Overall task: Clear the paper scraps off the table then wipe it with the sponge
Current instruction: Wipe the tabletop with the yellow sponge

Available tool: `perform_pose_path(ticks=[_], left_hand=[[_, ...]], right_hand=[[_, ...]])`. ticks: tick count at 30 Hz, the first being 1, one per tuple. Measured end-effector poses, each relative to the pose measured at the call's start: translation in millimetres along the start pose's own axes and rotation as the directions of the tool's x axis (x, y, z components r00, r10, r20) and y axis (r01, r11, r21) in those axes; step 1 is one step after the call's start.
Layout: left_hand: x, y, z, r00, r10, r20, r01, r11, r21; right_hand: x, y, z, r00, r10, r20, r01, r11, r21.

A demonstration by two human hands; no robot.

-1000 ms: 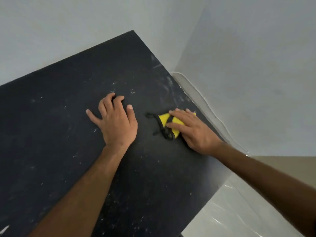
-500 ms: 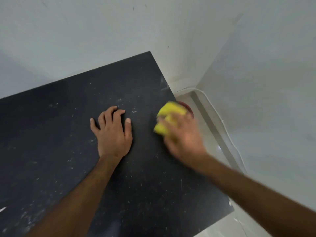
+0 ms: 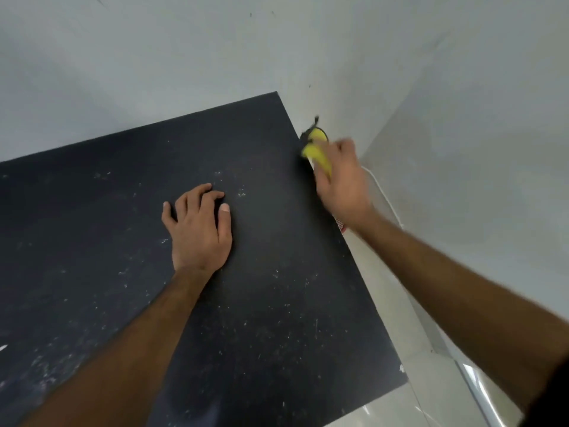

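1. At centre frame, the left hand [image 3: 200, 232] lies palm down on the black worktop [image 3: 92, 241], its fingers [image 3: 197, 195] slightly bent at the knuckles and lightly spread, thumb out to the right; it holds nothing.
2. Toward the upper right of the frame, the right hand [image 3: 341, 183] is blurred with motion at the worktop's right edge, near its far corner.
3. That hand grips the yellow sponge [image 3: 317, 149]; its fingers are curled round the sponge, though blur hides exactly how they lie.
4. From the sponge's top a thin black cord [image 3: 315, 126] sticks up against the wall.
5. Across the worktop, small pale specks and scuffs [image 3: 240, 194] are scattered, with one white fleck [image 3: 3, 348] at the left edge of the frame; whether any are paper scraps I cannot tell.
6. Below the right wrist, a small red and white thing [image 3: 341, 225] peeks out past the worktop's edge, too hidden to identify.
7. Behind and to the right stand pale grey walls [image 3: 462, 118] meeting in a corner, with a light floor [image 3: 400, 303] at lower right.
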State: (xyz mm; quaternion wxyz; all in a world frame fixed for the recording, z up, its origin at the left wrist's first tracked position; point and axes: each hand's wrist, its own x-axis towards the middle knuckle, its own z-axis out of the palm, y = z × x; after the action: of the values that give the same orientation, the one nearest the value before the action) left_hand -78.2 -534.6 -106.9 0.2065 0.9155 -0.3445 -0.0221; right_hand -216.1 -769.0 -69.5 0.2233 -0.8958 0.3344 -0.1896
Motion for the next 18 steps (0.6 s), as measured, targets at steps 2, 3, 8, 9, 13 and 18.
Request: perform_pose_path(ticks=[2, 3, 8, 9, 13, 18], left_hand=[[0, 1, -1, 1.0, 0.002, 0.014, -0.001, 1.0, -0.003], [0, 1, -1, 1.0, 0.003, 0.018, -0.003, 1.0, -0.004], [-3, 3, -4, 0.999, 0.016, 0.043, -0.017, 1.0, 0.017], [-4, 2, -5, 0.999, 0.022, 0.043, -0.023, 1.0, 0.018], [-8, -2, -4, 0.997, 0.063, 0.053, -0.063, 0.998, 0.001], [-17, -8, -3, 0.99, 0.107, 0.087, -0.108, 0.994, 0.004]], right_hand=[[-95, -12, -17, 0.985, -0.151, 0.081, 0.152, 0.988, -0.008], [-148, -18, -25, 0.964, -0.221, 0.148, 0.226, 0.974, -0.02], [-322, -19, -48, 0.869, -0.249, 0.428, 0.314, 0.945, -0.088], [-327, -12, -46, 0.857, -0.276, 0.435, 0.35, 0.931, -0.1], [-283, 7, -36, 0.845, -0.374, 0.382, 0.434, 0.897, -0.084], [-125, 36, -11, 0.948, -0.239, 0.209, 0.258, 0.964, -0.067]])
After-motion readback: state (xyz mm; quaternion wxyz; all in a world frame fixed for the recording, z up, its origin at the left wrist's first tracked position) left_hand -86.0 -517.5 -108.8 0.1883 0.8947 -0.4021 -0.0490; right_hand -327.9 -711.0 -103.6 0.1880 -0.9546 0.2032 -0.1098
